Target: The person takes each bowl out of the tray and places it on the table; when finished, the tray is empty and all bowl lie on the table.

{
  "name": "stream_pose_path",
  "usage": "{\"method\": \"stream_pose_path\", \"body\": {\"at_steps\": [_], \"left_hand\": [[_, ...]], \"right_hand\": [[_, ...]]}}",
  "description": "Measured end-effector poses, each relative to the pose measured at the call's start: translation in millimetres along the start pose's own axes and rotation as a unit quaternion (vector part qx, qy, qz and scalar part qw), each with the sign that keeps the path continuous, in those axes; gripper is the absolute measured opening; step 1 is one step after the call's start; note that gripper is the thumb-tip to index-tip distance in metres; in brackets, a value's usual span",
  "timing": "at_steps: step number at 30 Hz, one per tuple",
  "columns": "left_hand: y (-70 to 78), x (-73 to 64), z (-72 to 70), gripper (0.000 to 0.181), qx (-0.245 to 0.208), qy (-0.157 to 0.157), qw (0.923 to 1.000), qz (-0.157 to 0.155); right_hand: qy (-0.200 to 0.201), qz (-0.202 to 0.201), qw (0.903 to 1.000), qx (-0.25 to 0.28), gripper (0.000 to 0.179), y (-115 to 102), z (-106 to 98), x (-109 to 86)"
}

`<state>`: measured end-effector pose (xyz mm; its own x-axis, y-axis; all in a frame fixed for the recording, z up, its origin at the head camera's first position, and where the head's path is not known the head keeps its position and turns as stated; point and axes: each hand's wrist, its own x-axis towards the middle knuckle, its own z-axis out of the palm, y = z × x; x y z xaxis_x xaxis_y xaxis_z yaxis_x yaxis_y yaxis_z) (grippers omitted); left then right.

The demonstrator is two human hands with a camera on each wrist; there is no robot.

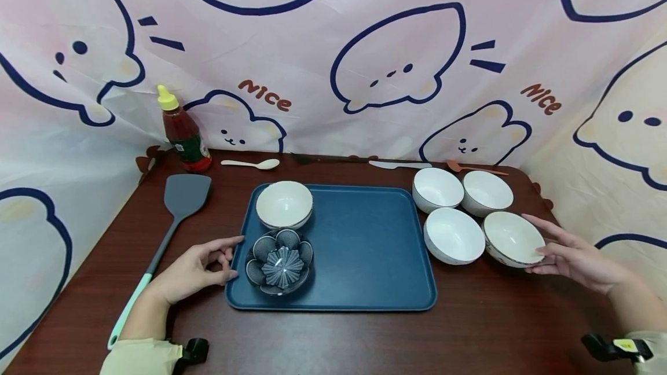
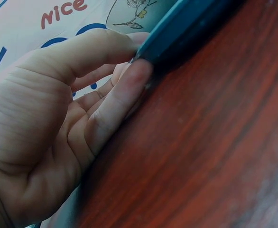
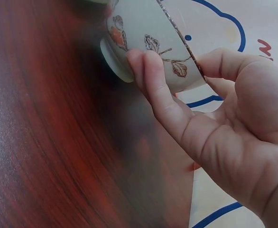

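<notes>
Gripping the patterned bowl [image 1: 512, 237] from its right are right fingers [image 3: 159, 85] (left fingers [image 2: 122, 90] pinch the tray [image 1: 365, 247]).

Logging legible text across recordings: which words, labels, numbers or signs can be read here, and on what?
"Nice", twice in the head view, in reddish-brown letters on the pale, cartoon-printed backdrop sheet.
Too small to read: the green label on the red, yellow-capped bottle.
Too small to read: the yellow tag on the right-side black wrist-worn device.

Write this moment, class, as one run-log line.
left hand: holds blue tray, left edge; right hand: holds rightmost bowl; on tray: pale bowl, dark flower-shaped bowl; right of tray: three other bowls
</notes>
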<state>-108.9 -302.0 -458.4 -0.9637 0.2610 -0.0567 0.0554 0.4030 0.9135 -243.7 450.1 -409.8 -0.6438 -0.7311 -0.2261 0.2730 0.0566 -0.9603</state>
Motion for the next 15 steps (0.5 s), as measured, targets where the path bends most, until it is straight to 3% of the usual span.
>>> {"method": "stream_pose_path", "body": {"at_steps": [10,15], "left_hand": [[1.6,0.6,0.1,0.061,-0.008,-0.007,0.9999,-0.002],[1.4,-1.2,-1.3,0.061,-0.008,-0.006,0.9999,-0.004]], "right_hand": [[0.004,0.002,0.9999,0.013,0.070,5.2,-0.6,1.5],[0.004,0.013,0.9979,0.063,0.067,7.8,5.2,1.9]]}}
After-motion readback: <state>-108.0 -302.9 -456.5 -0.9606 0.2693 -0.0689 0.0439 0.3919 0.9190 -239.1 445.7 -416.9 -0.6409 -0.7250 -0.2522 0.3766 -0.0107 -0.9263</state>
